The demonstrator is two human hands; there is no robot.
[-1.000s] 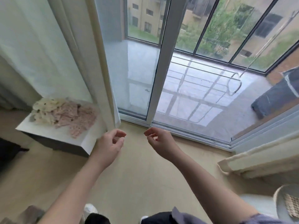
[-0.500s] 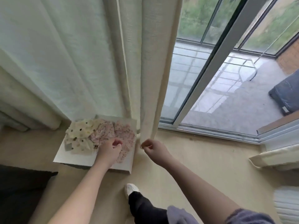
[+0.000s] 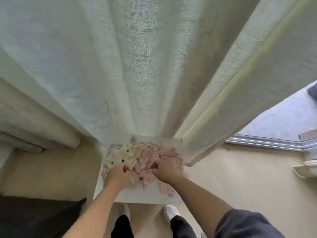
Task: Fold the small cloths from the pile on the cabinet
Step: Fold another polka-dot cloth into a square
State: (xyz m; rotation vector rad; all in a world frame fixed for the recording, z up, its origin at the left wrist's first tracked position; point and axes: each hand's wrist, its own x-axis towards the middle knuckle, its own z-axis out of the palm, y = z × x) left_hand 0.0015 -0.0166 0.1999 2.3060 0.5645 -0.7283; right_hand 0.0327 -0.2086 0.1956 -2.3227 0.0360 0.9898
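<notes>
A pile of small cloths lies on the white cabinet top straight below me. The cream cloth with dark and yellow dots is on the left, the pink speckled cloths in the middle and right. My left hand sits on the near edge of the cream cloth, fingers curled into the fabric. My right hand is on the pink cloths, fingers curled into them. How firmly either hand holds the fabric is blurred.
A pale curtain hangs right behind the cabinet and brushes its far edge. A dark cushion or seat lies at the lower left. The window track and beige floor are to the right. My feet stand at the cabinet's front.
I have stepped up to the cabinet and look straight down on it. Both hands went from the air and the curtain edge down onto the cloth pile.
</notes>
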